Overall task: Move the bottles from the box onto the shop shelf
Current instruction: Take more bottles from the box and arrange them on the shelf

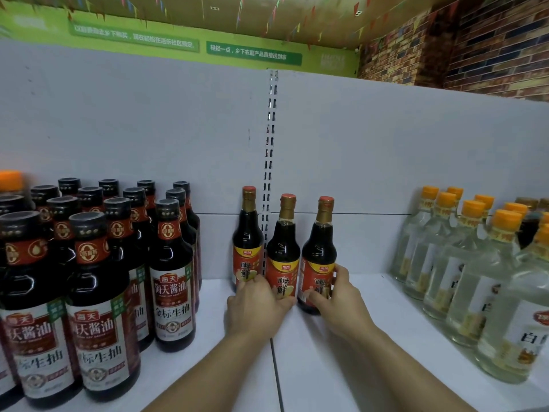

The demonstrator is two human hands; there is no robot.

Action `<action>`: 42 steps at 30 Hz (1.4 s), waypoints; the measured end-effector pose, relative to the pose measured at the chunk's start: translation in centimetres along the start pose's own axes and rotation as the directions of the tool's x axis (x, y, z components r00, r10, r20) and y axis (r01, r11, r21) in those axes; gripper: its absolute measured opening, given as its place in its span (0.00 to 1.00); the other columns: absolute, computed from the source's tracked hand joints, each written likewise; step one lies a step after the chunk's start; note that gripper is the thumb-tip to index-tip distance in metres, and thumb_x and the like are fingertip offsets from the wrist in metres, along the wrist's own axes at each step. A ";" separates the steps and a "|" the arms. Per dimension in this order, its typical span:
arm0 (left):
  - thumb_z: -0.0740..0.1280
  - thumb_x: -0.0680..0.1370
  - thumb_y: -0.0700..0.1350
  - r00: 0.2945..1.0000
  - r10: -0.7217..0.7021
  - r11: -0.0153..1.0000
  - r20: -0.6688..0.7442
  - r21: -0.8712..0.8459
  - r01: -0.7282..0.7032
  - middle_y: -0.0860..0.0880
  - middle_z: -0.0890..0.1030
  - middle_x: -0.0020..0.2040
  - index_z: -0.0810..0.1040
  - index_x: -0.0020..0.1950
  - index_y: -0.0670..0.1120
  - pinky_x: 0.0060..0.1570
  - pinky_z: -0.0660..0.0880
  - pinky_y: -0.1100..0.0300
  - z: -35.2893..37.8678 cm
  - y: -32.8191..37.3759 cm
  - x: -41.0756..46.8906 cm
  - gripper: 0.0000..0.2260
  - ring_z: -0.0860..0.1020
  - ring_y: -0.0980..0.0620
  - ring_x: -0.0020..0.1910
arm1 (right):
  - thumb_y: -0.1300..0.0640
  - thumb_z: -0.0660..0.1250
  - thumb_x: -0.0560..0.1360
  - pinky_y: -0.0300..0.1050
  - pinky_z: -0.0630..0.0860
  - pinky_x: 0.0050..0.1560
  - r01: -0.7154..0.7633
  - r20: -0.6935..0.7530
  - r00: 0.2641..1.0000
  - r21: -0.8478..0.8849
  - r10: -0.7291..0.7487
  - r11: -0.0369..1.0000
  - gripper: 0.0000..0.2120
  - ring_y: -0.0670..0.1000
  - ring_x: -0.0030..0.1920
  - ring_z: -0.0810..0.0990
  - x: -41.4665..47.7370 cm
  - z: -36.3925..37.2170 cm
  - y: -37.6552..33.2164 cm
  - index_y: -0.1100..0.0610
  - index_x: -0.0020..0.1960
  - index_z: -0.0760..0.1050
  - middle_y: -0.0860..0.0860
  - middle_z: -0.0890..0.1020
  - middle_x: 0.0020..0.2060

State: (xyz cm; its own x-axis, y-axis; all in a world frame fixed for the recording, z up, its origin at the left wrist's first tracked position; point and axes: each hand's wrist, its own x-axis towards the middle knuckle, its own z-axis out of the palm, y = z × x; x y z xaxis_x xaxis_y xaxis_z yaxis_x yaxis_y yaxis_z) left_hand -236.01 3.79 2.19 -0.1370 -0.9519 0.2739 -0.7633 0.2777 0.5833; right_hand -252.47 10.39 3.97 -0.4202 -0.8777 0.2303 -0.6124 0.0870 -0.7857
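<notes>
the left grip [258, 306], a bare hand at centre frame, is curled low around the middle bottle [283, 245], thumb lying across its red label and fingers tucked into the gap beside the left bottle [248, 233], where they also touch that label. the right grip [334, 295] wraps the base of the right bottle [319, 248], thumb on the front and fingers round its right side. all three bottles stand upright and close together on the white shelf [326, 367], at the back by the slotted upright [270, 144]. they hold dark liquid, with gold neck foil, red caps and red labels showing "鲜" under a yellow band whose small logo is too blurred to read. at lower left, the black-capped dark bottles [172, 292] read "海天酱油" and "金标生抽". at right, the clear bottles [463, 278] with orange caps show "白". on the green banner [254, 53] at top is "轻轻一点,乡下农副产品直接送到家".
</notes>
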 end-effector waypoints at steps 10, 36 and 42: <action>0.66 0.71 0.73 0.998 0.007 0.966 0.066 0.259 -0.024 0.50 0.80 0.57 0.77 0.61 0.49 0.58 0.73 0.48 -0.5 0.9 2.0 0.32 0.74 0.46 0.61 | 0.51 0.75 0.76 0.51 0.78 0.60 0.011 0.005 1.000 -0.001 -0.011 1.000 0.35 0.52 0.58 0.81 2.1 0.9 0.1 0.52 0.76 0.60 0.48 0.80 0.61; 0.60 0.77 0.72 0.975 -0.085 0.925 0.203 0.379 0.001 0.49 0.79 0.47 0.79 0.54 0.48 0.51 0.77 0.53 -1.0 2.6 3.7 0.27 0.79 0.45 0.52 | 0.50 0.74 0.77 0.48 0.76 0.57 0.008 -0.001 1.000 0.025 -0.008 1.000 0.32 0.49 0.55 0.78 5.7 2.4 0.6 0.52 0.75 0.62 0.45 0.77 0.57; 0.59 0.78 0.71 0.970 -0.104 0.918 0.220 0.397 0.009 0.47 0.82 0.56 0.79 0.59 0.47 0.56 0.75 0.51 -0.6 2.9 4.5 0.29 0.79 0.43 0.57 | 0.50 0.74 0.77 0.48 0.75 0.57 0.000 -0.006 1.000 0.024 0.001 1.000 0.32 0.49 0.54 0.77 6.0 2.6 0.6 0.52 0.75 0.61 0.44 0.77 0.56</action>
State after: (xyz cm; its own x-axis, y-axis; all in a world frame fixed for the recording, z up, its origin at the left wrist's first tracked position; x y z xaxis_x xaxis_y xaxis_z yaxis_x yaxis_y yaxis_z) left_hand -238.46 0.38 5.52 -0.1920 -0.9807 0.0367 -0.9523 0.1952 0.2346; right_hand -253.57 3.89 3.40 -0.4242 -0.8751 0.2331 -0.5959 0.0759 -0.7995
